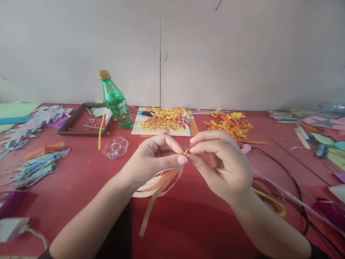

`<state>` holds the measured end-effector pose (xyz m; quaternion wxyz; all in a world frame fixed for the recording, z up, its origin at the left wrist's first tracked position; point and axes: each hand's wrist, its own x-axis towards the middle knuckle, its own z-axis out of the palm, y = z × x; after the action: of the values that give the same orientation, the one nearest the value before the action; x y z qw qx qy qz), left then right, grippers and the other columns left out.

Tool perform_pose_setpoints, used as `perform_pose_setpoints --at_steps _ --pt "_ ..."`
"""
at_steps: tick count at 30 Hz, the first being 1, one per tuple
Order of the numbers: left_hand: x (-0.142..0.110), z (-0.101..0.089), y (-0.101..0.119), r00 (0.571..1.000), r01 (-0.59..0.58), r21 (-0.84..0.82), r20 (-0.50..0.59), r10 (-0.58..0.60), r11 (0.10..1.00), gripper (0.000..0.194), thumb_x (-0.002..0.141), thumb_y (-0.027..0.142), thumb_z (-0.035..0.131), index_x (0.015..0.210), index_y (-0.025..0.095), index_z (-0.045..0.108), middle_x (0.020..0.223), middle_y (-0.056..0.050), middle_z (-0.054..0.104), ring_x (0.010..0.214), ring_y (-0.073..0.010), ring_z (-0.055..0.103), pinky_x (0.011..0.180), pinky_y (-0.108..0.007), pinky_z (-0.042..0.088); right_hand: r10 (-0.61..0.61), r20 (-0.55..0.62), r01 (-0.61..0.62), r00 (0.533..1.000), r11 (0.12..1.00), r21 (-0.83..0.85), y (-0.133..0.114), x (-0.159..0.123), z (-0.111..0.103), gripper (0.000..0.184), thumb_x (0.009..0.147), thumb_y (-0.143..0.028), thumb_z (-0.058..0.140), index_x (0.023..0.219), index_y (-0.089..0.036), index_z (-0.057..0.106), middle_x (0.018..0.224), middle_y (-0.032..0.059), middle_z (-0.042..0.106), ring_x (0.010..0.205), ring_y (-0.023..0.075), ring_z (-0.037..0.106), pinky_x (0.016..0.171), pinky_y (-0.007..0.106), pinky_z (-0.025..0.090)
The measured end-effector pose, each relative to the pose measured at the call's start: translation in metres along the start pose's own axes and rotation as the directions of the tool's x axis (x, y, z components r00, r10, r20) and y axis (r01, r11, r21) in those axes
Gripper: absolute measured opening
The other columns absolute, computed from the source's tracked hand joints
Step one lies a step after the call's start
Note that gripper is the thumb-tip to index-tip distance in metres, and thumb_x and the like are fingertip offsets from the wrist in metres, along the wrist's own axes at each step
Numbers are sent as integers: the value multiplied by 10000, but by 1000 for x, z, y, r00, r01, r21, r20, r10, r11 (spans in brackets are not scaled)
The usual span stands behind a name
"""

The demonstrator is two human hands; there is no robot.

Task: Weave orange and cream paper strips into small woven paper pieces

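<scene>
In front of me, between both sets of fingertips, is a small folded piece of orange paper strip (186,151). My left hand (155,154) pinches it with thumb and forefinger. From the other side, my right hand (223,163) closes its thumb and fingers on it, and the fingertips of both hands nearly meet. Loose cream and orange paper strips (149,214) loop and hang below my left hand, one long end trailing toward me. How these strips join the folded piece is hidden by the fingers.
Behind my hands lie a yellow-orange woven paper piece (164,122) on a board and a heap of curled strips (230,124). A tilted green bottle (117,102) stands by a brown frame (78,133) and clear flower-shaped dish (115,147). Black cables (293,171) run along the right.
</scene>
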<state>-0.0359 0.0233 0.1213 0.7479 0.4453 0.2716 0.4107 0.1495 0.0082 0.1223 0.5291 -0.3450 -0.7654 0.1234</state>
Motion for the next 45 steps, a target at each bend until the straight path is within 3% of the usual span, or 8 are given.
perform_pose_setpoints --at_steps 4,9,18,26,30,38,45 --pt "1 0 0 1000 7 17 -13 -7 1000 171 706 180 807 740 161 641 685 30 649 491 -27 476 447 -150 352 -4 16 4 1000 1000 -20 0 1 0 149 838 -140 662 936 -248 632 989 59 630 891 202 641 751 365 581" --pt "2 1 1 1000 18 1 -16 -18 1000 149 713 165 802 729 165 654 681 35 657 521 -27 504 490 -146 384 0 55 1 998 1000 -16 0 3 -3 145 843 -134 657 937 -240 627 999 56 621 924 196 633 793 360 566" --pt "0 3 5 997 80 68 -19 -79 994 164 695 164 814 730 167 653 719 31 674 590 -52 568 573 -170 449 80 213 -104 974 990 100 -1 8 -14 100 848 -148 664 902 -222 624 928 33 592 835 143 615 670 264 547" --pt "1 -1 -3 998 64 63 3 -64 996 182 725 210 796 760 160 624 607 53 566 463 -17 402 418 -141 292 83 139 -93 987 993 67 -2 6 -14 153 812 -121 697 906 -227 639 915 26 612 837 152 614 708 291 539" --pt "2 -2 -8 999 45 46 16 -46 998 173 754 229 774 781 168 614 580 57 537 453 -23 385 413 -149 278 76 111 -85 991 993 85 0 4 -12 153 813 -95 682 869 -222 619 892 21 608 835 154 608 723 301 533" --pt "4 -3 -9 997 70 116 -32 -66 991 211 717 251 806 764 164 620 606 52 571 472 -23 398 439 -159 298 116 236 -138 965 987 82 -1 9 -15 93 862 -128 641 881 -214 614 922 12 593 845 109 599 690 212 517" --pt "5 -1 -6 996 85 120 -35 -81 989 236 698 254 818 739 150 610 582 59 557 465 -25 414 434 -159 295 152 306 -198 940 972 126 2 10 -17 83 872 -134 629 873 -210 593 915 9 584 832 102 582 684 204 510"
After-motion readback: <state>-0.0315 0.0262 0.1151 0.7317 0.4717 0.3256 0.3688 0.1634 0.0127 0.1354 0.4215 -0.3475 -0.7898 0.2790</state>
